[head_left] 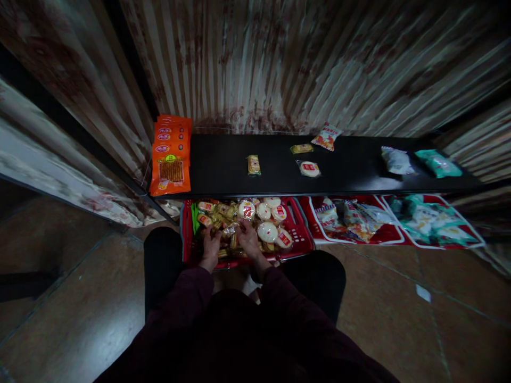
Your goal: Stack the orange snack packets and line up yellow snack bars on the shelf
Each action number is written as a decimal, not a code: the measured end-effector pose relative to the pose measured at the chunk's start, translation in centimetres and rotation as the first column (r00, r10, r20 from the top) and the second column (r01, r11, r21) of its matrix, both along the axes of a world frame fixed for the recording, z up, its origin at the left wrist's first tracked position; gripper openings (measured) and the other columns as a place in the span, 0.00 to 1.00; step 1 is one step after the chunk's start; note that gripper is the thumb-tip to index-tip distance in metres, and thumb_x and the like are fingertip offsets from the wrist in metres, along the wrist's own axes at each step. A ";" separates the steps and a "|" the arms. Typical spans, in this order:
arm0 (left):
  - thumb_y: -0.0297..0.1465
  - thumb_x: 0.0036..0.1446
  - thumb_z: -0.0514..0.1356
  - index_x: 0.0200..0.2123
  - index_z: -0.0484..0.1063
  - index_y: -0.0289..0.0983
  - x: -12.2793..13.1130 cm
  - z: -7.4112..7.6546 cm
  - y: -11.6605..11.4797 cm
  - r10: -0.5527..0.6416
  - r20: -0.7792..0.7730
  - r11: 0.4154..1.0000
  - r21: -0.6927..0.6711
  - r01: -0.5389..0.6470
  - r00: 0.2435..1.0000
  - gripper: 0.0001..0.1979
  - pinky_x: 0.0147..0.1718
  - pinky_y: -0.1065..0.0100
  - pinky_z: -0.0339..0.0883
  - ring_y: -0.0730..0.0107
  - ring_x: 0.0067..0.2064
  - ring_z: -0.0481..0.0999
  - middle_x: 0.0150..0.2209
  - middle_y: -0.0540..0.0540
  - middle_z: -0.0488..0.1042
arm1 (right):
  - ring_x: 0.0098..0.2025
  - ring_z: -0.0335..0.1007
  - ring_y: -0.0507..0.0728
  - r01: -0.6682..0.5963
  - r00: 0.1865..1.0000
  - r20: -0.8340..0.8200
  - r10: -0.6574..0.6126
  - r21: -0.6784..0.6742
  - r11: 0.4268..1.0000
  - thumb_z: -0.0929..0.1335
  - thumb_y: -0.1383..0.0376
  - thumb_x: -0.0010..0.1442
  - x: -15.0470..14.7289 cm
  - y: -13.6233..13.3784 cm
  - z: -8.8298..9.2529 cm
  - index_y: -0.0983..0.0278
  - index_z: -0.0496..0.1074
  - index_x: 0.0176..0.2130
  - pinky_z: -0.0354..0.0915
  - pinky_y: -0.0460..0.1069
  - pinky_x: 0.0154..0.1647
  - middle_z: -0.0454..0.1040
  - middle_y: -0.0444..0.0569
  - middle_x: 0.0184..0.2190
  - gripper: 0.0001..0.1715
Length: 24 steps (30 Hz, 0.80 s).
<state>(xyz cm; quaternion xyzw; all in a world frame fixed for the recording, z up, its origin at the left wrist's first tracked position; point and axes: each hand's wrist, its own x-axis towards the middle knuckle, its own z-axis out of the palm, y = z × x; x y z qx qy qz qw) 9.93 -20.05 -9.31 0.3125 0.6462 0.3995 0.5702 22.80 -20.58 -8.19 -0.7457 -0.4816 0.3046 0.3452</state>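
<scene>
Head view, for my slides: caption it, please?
Left hand and right hand among wrapped snacks in a red basket, in front of a black shelf.

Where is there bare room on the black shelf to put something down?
The black shelf is bare between the orange packets and the nearest yellow packet, and between the round cracker and the white bag. The left red basket is crowded with snacks.

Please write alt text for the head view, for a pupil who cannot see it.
A person's left hand and right hand are among wrapped snacks in a red basket. Beyond it, a black shelf holds orange packets at its left end and scattered small packages; two red containers of bagged items sit to the basket's right.
</scene>
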 end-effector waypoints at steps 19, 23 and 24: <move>0.18 0.47 0.54 0.45 0.74 0.37 -4.3 1.3 7.3 -0.346 -0.692 0.872 0.012 0.490 0.634 0.22 0.51 0.61 0.61 0.56 0.52 0.70 0.52 0.37 0.71 | 0.51 0.66 0.57 -0.232 0.896 0.376 0.237 -0.061 0.971 0.60 0.74 0.57 -1.5 2.7 0.9 0.65 0.70 0.50 0.59 0.50 0.55 0.73 0.52 0.47 0.22; 0.16 0.44 0.56 0.49 0.72 0.40 -5.3 1.7 8.4 -0.463 -0.769 0.756 -0.083 0.649 0.441 0.27 0.54 0.59 0.57 0.52 0.59 0.62 0.59 0.40 0.65 | 0.51 0.65 0.58 -0.272 0.854 0.431 0.292 -0.110 0.956 0.61 0.72 0.58 -1.8 3.0 1.7 0.66 0.72 0.49 0.57 0.51 0.57 0.73 0.55 0.47 0.21; 0.17 0.45 0.56 0.49 0.72 0.40 -5.4 1.8 8.7 -0.485 -0.793 0.720 -0.124 0.683 0.368 0.27 0.54 0.59 0.56 0.52 0.59 0.61 0.59 0.39 0.64 | 0.51 0.64 0.59 -0.289 0.835 0.453 0.312 -0.121 0.950 0.61 0.72 0.58 -2.0 3.0 1.9 0.65 0.72 0.49 0.56 0.52 0.57 0.74 0.55 0.46 0.21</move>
